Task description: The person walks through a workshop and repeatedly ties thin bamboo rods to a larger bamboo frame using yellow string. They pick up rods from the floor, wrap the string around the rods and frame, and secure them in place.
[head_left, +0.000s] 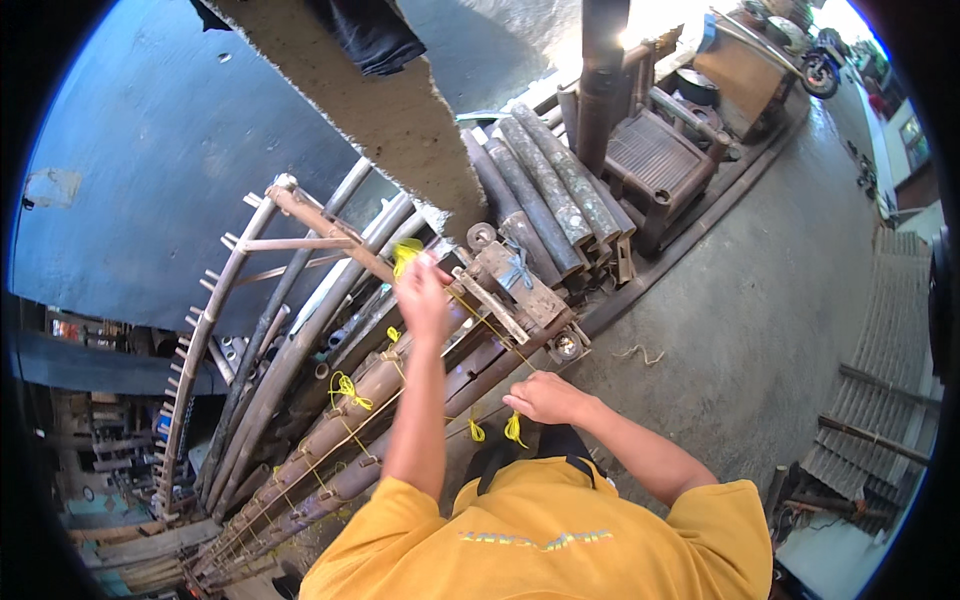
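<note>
My left hand (422, 297) is raised over the bamboo poles, fingers closed, with a blurred bundle of yellow string (406, 255) at its fingertips. A thin length of the same string stretches from near that hand down to my right hand (548, 398), which is closed in a pinch on it. Beneath them lie long brown bamboo poles (330, 440) with yellow string tied across at intervals. A looped yellow knot (350, 393) sits on the upper pole. Two small string bundles, one of them a yellow hank (514, 430), hang just below my right hand.
Beyond my hands stands a small wooden trolley (520, 290) with wheels. Stacked dark bamboo lengths (550, 190) lie behind it, near a concrete pillar (400, 120). A bamboo ladder (205, 320) leans at left. Concrete floor (700, 330) stretches right, with corrugated sheeting (880, 360) farther over.
</note>
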The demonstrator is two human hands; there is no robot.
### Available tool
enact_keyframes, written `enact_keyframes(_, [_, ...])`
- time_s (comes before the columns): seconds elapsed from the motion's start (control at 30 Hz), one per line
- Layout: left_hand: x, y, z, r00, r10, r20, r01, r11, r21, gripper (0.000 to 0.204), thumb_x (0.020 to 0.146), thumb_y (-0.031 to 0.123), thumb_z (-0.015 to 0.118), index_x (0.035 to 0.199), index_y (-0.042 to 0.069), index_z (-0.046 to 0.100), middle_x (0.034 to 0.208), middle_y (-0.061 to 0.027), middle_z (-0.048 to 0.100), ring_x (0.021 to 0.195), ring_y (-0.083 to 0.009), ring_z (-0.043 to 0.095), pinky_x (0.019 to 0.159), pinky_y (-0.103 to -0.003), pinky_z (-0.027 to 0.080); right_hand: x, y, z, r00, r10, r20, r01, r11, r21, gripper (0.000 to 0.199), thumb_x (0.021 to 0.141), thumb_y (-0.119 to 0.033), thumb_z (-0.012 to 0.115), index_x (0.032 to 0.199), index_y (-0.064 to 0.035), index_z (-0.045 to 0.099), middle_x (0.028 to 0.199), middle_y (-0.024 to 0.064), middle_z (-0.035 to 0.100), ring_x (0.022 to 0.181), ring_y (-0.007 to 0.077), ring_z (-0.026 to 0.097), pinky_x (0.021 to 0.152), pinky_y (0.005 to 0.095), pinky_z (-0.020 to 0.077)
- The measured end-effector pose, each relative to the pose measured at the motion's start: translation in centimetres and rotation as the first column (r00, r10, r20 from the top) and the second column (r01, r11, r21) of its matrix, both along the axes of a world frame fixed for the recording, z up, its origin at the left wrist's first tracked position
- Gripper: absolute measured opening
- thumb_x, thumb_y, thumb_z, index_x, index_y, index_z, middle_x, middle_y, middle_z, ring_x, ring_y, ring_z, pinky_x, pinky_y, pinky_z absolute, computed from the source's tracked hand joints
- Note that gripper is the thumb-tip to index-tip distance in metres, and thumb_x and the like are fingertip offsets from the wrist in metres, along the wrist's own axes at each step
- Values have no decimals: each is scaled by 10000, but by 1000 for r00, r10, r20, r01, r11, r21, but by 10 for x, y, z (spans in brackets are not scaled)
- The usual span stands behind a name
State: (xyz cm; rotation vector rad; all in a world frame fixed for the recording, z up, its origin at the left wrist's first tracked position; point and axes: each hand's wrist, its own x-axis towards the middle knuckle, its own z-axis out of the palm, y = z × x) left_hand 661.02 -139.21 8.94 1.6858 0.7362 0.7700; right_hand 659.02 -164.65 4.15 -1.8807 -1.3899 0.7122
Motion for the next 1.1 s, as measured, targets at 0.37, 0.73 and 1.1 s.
enact_keyframes(0.37, [-125,103,10,847,51,-529,161,924,348,455,986,300,536,1335,9,556,1088,-253,684,1038,-421,652,895,-485,504,-144,47,-11,990,-107,94,101,993,64,223,870,-238,665,1014,-72,624,1046,165,642,1013,353,618,884,455,491])
enact_keyframes(0.73, [-400,97,-31,569,-90,-818,427,882,200,307,945,354,642,1131,112,608,1270,-136,643,1228,-340,562,1059,-556,328,-335,234,14,118,-47,-992,876,475,82,216,957,-145,491,776,-80,590,888,65,641,876,151,590,824,306,447])
enact_keyframes(1.1, [-400,74,-61,905,52,-421,118,922,368,243,1000,285,540,1026,116,713,965,-129,724,1000,-332,648,894,-493,351,-222,344,26,999,42,30,-38,994,-102,602,1014,-533,410,978,-21,724,972,213,703,935,345,659,823,533,474])
